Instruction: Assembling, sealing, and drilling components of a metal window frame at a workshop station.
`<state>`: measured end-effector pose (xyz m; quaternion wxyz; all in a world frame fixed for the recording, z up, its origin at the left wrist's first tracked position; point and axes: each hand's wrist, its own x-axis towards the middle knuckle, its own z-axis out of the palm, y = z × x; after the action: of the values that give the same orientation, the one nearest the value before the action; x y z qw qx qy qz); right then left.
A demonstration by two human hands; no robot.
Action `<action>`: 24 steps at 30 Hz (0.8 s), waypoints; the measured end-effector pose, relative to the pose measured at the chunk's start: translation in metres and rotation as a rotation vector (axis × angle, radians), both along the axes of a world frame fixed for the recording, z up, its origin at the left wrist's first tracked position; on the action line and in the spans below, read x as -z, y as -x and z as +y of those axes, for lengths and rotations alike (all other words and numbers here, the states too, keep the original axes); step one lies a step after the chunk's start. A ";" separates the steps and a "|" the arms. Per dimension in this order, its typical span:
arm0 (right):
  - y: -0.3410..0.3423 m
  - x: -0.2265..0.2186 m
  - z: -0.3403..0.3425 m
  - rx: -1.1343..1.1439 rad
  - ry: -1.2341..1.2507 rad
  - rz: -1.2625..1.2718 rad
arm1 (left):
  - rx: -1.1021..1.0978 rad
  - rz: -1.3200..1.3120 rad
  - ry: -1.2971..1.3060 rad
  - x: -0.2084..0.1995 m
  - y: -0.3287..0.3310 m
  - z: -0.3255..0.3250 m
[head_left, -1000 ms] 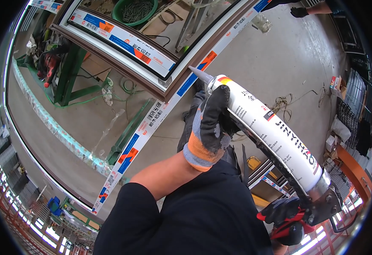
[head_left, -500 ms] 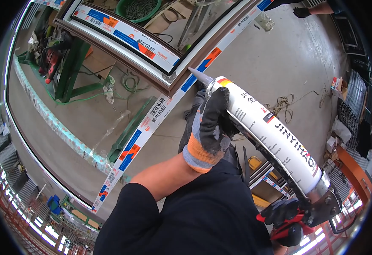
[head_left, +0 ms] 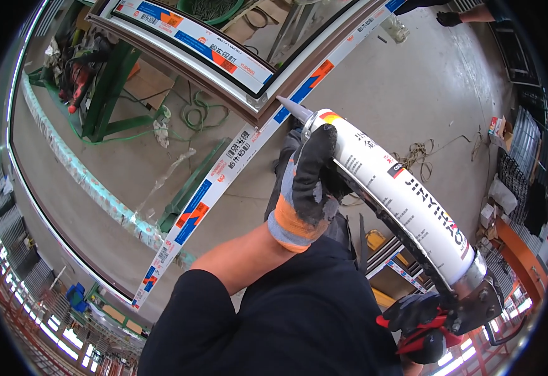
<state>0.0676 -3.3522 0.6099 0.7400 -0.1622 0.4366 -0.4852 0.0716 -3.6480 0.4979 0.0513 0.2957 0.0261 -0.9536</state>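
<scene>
White sealant cartridge [head_left: 405, 194], seated in a caulking gun [head_left: 413, 250], lies diagonally across the right half of the view, front end toward the upper left. Left grip [head_left: 311, 182]: gloved in black, grey and orange, closed around the front end of the gun just behind the nozzle [head_left: 295, 109]. Right grip [head_left: 415, 310]: dark-gloved, clenched on the red handle [head_left: 449, 338] at the rear of the gun. Tapered grey nozzle points at the brown-edged frame [head_left: 192, 83]; its tip sits just beside the outer edge, near the corner. Contact cannot be confirmed. A long rail [head_left: 236, 156], faced with white, blue and orange film, runs diagonally past this corner. Within the frame opening, a green tub [head_left: 224, 19] contains dark, slender pieces. Coiled cable [head_left: 419, 156] lies on the grey floor [head_left: 437, 81], right of the nozzle. At upper right, another person's dark-gloved hand [head_left: 449, 19] is well apart from the gun.
</scene>
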 end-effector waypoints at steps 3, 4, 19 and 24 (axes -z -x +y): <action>-0.005 0.002 0.001 -0.050 0.025 -0.017 | 0.007 -0.010 -0.031 0.000 -0.005 -0.001; -0.006 0.003 0.001 -0.065 0.033 -0.023 | 0.025 -0.008 -0.038 0.000 -0.006 -0.002; -0.012 0.012 -0.011 -0.285 0.175 -0.116 | -0.037 0.056 0.337 0.017 -0.034 0.010; -0.019 0.017 -0.012 -0.337 0.218 -0.145 | 0.088 0.068 0.204 0.010 -0.029 0.000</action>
<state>0.0861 -3.3647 0.5929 0.8183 -0.2766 0.2938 -0.4094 0.1007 -3.6485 0.4880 0.0383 0.2574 -0.0826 -0.9620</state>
